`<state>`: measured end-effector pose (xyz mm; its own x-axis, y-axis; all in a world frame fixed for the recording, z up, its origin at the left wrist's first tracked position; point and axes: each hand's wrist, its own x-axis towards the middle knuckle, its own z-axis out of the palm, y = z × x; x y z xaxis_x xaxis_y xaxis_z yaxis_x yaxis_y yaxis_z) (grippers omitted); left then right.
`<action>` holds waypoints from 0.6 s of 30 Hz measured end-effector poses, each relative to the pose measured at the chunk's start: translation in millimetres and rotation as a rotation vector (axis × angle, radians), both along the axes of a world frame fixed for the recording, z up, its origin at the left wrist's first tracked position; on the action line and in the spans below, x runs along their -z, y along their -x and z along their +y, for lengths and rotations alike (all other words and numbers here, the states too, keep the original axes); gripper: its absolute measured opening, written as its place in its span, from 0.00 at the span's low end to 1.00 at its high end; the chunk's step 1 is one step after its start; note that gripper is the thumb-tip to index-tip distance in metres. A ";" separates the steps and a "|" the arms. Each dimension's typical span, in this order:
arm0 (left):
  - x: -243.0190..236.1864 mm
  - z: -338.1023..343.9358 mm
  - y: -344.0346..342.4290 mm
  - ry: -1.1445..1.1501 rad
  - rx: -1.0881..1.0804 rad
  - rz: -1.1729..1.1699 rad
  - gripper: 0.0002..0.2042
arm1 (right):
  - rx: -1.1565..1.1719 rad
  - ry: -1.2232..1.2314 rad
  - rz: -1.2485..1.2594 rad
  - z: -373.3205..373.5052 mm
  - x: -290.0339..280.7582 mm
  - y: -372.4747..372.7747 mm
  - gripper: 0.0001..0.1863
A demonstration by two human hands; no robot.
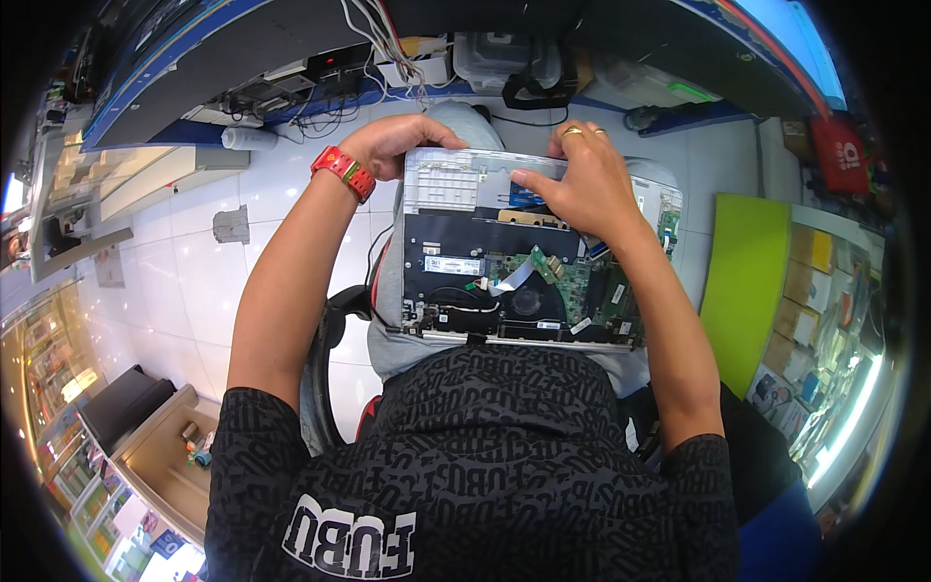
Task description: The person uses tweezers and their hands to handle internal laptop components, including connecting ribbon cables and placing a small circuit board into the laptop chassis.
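A laptop with its bottom cover off rests across my lap, its insides facing up. Its far part is silver; nearer me are a dark area, a green circuit board, a round fan and a white ribbon cable. My left hand is closed on the far left corner, thumb along the edge, other fingers mostly hidden. Gripping the far edge right of the middle is my right hand. Its thumb lies over the silver part beside a blue piece, and its fingers bend over the rim.
A blue-edged counter curves across the far side, with cables hanging down. Below it stand a clear plastic box and a white bottle. To the right is a green-sided glass display case; at left, an open drawer.
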<state>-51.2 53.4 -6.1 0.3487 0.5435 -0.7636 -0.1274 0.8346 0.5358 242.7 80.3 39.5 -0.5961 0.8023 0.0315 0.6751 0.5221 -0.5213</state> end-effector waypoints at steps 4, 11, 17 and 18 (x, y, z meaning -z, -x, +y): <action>6.0 1.2 3.3 0.039 -0.025 -0.080 0.11 | 0.009 -0.001 -0.025 -1.1 -3.1 1.8 0.28; 9.5 -0.7 3.2 0.035 -0.060 -0.147 0.11 | -0.020 -0.082 -0.040 -3.6 -6.7 0.6 0.28; 6.1 0.3 3.9 0.073 -0.069 -0.216 0.12 | -0.028 -0.082 -0.010 -3.8 -9.4 -1.7 0.27; 4.6 0.7 3.9 0.071 -0.066 -0.214 0.12 | -0.033 -0.091 -0.005 -3.6 -9.6 -2.3 0.27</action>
<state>-55.1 54.1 -10.7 0.4722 0.5184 -0.7130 -0.2874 0.8551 0.4314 245.0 76.7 49.1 -0.6226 0.7761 0.1004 0.6593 0.5893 -0.4670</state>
